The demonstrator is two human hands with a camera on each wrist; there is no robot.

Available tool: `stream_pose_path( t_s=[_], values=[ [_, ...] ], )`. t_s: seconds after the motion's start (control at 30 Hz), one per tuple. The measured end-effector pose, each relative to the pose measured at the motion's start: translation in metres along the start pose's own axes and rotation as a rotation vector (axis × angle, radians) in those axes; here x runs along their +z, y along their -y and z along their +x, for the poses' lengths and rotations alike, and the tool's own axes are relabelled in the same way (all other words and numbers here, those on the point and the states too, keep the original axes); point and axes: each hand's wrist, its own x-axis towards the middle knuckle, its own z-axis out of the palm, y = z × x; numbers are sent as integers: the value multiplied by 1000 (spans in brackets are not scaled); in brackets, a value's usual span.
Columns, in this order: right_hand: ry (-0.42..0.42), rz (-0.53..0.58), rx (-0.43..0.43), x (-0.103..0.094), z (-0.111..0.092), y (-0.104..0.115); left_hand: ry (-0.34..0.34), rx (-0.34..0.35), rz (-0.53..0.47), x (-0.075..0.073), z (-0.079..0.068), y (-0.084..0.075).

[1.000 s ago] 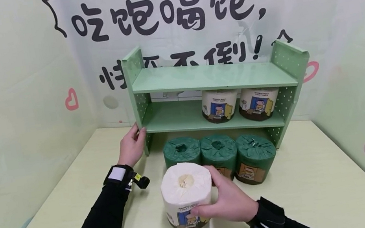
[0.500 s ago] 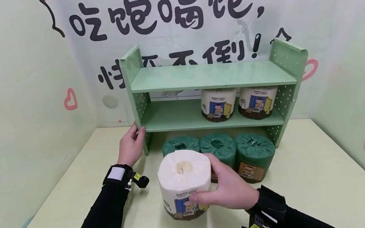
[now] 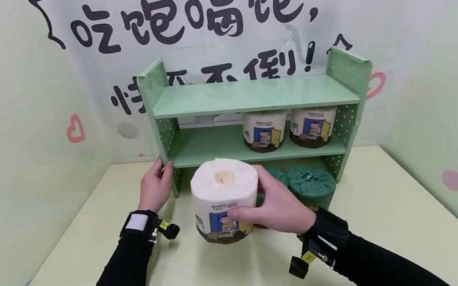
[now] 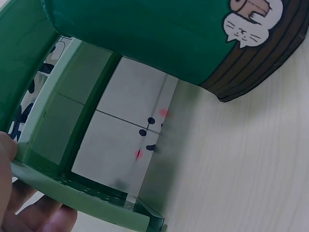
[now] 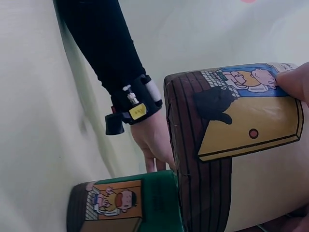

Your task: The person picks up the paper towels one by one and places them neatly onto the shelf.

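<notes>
My right hand grips a white-wrapped toilet paper roll, thumb on its printed front and fingers round the far side. Raised above the table, the roll stands upright in front of the green shelf rack. My left hand holds the rack's left side panel; the left wrist view shows thumb and fingers on either side of the panel edge. Two more white rolls, one beside the other, stand on the right of the middle shelf. Green-wrapped rolls below are partly hidden by the held roll and right hand.
Left of the two white rolls, the middle shelf shows bare board. A pale table lies under everything. Printed cloth walls enclose the table at the back and both sides.
My right hand has lifted the white toilet paper roll up and toward the rack, so it now hides the left green roll. The left hand keeps its hold; the head view has shifted slightly right.
</notes>
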Motion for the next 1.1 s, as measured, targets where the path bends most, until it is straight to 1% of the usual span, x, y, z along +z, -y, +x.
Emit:
stream_pose_path(
  t_s=[0.13, 0.23, 0.43, 0.57, 0.77, 1.0, 1.1],
  values=[
    [-9, 10, 15, -3, 7, 23, -5, -3, 13, -4, -1, 0],
    [-25, 5, 38, -6, 12, 34, -6, 1, 12, -5, -2, -1],
    [-60, -5, 68, -14, 37, 4, -2, 19, 13, -5, -4, -2],
    [-85, -19, 77, -19, 47, -7, -2, 23, 14, -4, -3, -2],
    [-111, -52, 120, -23, 62, -12, 2, 20, 13, -3, -1, 0],
    [-170, -117, 172, -27, 83, -13, -5, 16, 13, -3, -2, -1],
    [-177, -146, 190, -27, 90, -15, -3, 21, 15, -4, -3, -1]
  ],
)
